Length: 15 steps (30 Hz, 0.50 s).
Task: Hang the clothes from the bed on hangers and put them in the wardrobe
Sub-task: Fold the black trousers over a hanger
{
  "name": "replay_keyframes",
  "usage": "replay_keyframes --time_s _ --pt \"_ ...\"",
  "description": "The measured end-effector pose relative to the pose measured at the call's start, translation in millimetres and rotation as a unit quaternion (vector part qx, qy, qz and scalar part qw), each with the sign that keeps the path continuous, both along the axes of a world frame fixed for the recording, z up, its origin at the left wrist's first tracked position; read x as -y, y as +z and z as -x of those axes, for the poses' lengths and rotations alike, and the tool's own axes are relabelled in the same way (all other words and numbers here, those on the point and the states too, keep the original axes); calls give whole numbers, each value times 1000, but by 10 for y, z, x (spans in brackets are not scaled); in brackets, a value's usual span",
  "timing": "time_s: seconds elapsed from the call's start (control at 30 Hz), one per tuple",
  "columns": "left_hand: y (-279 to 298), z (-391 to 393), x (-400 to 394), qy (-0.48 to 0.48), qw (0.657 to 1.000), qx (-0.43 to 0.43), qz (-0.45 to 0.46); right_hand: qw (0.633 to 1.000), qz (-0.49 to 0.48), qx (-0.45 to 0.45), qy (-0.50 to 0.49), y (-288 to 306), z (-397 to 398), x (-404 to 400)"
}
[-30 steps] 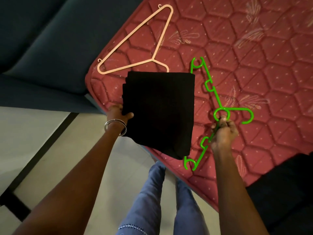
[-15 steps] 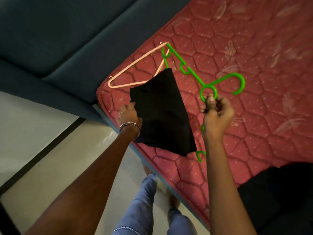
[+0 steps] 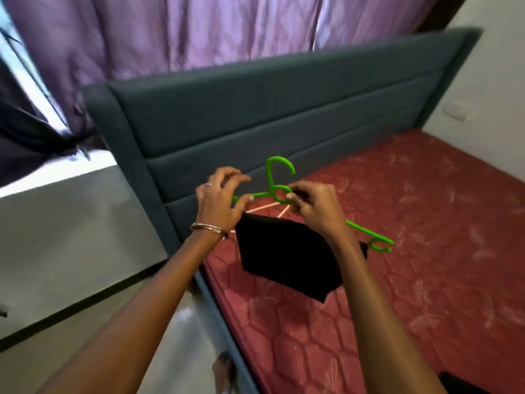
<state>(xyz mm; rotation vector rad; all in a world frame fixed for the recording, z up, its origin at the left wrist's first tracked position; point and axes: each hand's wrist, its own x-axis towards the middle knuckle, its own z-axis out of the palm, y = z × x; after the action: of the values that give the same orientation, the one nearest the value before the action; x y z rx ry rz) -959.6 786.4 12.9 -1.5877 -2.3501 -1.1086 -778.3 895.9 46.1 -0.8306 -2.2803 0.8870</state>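
a home bedroom: red quilted mattress [image 3: 397, 280], padded teal headboard [image 3: 270, 109], purple curtains [image 3: 170, 32]

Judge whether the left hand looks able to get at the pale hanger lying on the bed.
Probably yes: the pale hanger lies just beyond the left hand, though that hand is busy at the green hanger and black cloth.

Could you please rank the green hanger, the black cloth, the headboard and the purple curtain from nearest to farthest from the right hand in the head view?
1. Green hanger, gripped by the right hand.
2. Black cloth, just below.
3. Headboard, behind.
4. Purple curtain, beyond it.
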Motion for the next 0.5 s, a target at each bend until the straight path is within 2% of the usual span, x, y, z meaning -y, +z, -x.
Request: replay_keyframes --time_s 0.07,0.1,0.17,0.23,0.33,0.4,0.5 --pt "297 -19 143 -115 991 40 46 998 -43 14 39 349 -7 33" --pt "661 -42 339 -139 987 65 51 995 -83 18 60 722 4 148" --pt "964 -73 424 -165 970 154 88 991 -107 33 71 977 53 123" --pt "1522 -93 767 -150 957 244 54 984 -151 3 96 1488 182 325" --pt "2030 -12 1153 -117 896 428 -10 976 -188 -46 95 1908 543 566" --pt "2292 140 1474 -63 858 507 -55 970 -201 -85 107 2104 897 834" --pt "2626 387 1908 1 779 617 -111 962 -202 -139 121 2366 1412 1267"
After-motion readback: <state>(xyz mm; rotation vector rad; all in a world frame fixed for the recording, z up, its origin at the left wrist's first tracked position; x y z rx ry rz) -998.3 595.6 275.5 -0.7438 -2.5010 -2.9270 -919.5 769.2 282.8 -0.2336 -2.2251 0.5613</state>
